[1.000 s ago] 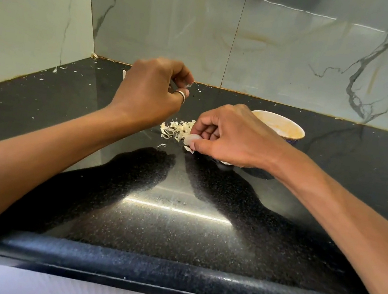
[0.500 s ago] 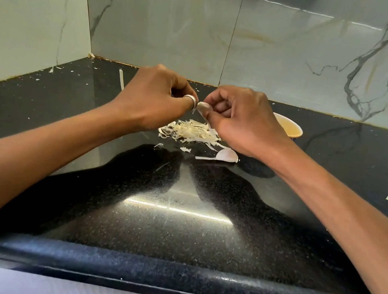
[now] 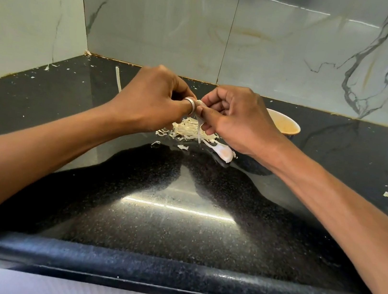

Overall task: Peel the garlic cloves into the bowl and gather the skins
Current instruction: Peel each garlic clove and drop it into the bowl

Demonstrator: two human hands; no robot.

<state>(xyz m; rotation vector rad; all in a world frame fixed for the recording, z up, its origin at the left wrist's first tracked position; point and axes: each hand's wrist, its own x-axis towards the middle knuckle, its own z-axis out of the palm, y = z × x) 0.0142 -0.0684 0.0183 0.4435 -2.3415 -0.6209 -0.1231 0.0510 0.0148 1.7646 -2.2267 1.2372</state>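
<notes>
- Left hand [image 3: 152, 100] and right hand [image 3: 237, 118], fingers curled, pinch a small pale garlic clove [image 3: 199, 103] between them — squeezed, it could shoot loose.
- Its dangling papery skin strip [image 3: 199, 130] may miss the shredded pale skin pile [image 3: 185, 130].
- Cream round bowl [image 3: 289, 122] sits behind the right hand — easily missed.

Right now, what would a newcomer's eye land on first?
The left hand and right hand meet mid-frame above the black countertop. Both pinch a garlic clove, from which a strip of skin dangles. Just beneath them lies a pale pile of skins, and a bowl stands behind the right hand, partly hidden.
</notes>
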